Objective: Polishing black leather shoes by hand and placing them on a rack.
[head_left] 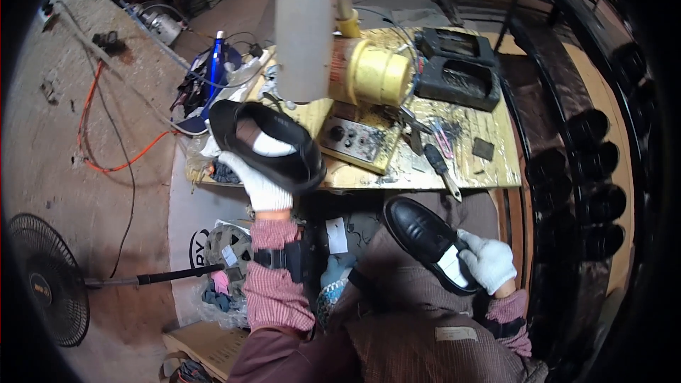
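My left hand (259, 186), in a white knit glove, grips a black shoe (306, 163) from below. That shoe is raised just under a grey metal duct (303, 35), with its opening and a white patch on the insole facing me. Lower and to the right, my right hand (488, 261), gloved too, holds a black loafer (417, 225) by its heel end. The loafer lies tilted above my lap, toe away from me, its white insole showing. Part of each hand's fingers is hidden by the shoe it holds.
A yellow heat-blower-like machine (376, 71) and a control box (351, 138) stand on the worktable (496, 128). A brush (443, 170) lies near its front edge, black trays (457, 81) behind. Several black shoes fill a rack (560, 241) at right; a fan (48, 280) stands left.
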Demonstrator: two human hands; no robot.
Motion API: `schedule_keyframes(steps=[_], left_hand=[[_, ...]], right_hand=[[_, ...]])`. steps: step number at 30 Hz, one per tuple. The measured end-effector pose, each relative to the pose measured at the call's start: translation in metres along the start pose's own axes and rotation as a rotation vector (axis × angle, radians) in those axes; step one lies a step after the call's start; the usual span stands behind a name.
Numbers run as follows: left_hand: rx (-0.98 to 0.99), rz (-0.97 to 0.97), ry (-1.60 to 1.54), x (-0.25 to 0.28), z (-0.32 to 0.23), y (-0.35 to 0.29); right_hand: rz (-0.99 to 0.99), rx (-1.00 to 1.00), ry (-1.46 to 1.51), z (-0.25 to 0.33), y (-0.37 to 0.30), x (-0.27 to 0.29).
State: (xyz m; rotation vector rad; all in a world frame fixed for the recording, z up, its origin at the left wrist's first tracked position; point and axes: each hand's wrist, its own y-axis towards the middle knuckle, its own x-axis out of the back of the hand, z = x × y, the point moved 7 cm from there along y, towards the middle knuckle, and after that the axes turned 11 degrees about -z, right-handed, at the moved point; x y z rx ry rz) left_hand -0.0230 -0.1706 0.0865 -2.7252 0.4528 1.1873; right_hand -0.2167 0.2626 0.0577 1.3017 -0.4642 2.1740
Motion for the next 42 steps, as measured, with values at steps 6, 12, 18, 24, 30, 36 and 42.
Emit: schedule_keyframes(steps=[6,12,18,24,30,36,42], left_hand=[[0.624,0.022,0.184,0.001,0.074,-0.173],[1.169,-0.069,0.423,0.012,0.151,-0.233],[0.409,0.137,0.470,-0.010,0.089,-0.190],[0.909,0.150,-0.262,-0.027,0.091,-0.205],[0.693,-0.116,0.051,0.020,0.100,-0.134],[0.432,0.139,0.158,-0.021,0.079,-0.086],[0.557,0.127,0.005,-0.018,0.084,-0.068]], right_hand=[[-0.072,-0.313,0.621,-0.025,-0.031,0.025],[-0.118,-0.364,0.868,0.001,-0.026,0.041],[-0.103,-0.093,0.688,0.068,0.018,0.039],[-0.039,0.269,0.713,0.129,0.042,0.017],[-0.337,0.155,0.623,0.081,0.027,0.040],[-0.352,-0.136,0.441,0.032,-0.028,0.035],[-0.325,-0.126,0.429,0.023,-0.041,0.023]])
